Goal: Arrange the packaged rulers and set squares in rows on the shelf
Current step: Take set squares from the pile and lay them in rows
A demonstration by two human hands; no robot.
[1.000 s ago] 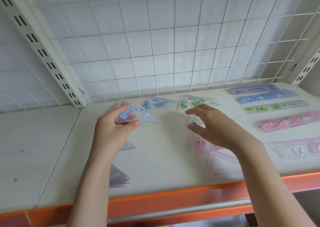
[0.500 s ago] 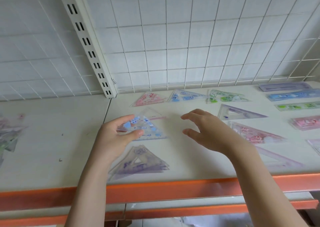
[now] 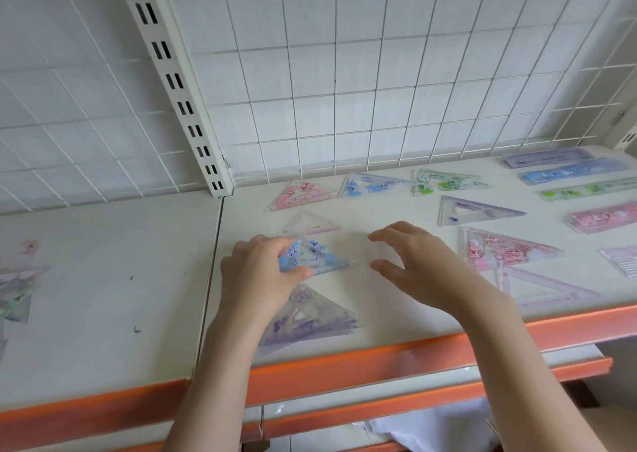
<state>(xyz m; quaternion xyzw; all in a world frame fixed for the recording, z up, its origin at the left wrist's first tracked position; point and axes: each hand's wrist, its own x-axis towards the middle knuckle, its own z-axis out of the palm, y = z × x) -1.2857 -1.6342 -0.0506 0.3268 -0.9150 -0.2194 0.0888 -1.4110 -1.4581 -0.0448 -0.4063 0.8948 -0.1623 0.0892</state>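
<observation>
Fingers point(image 3: 275, 248) of the left hand point(image 3: 258, 275) pinch the blue set square point(image 3: 317, 258) just nearer than the pink set square point(image 3: 303, 193) on the shelf point(image 3: 396, 306), probably starting a row; right hand point(image 3: 424, 262) hovers beside, fingers apart, empty.

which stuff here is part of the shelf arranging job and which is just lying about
Part of the job:
- blue set square, gripped by left hand
- right hand, open
- purple set squares
- ruler packs
- shelf

Lying about:
- wire grid
- slotted upright
- white plastic below
</observation>
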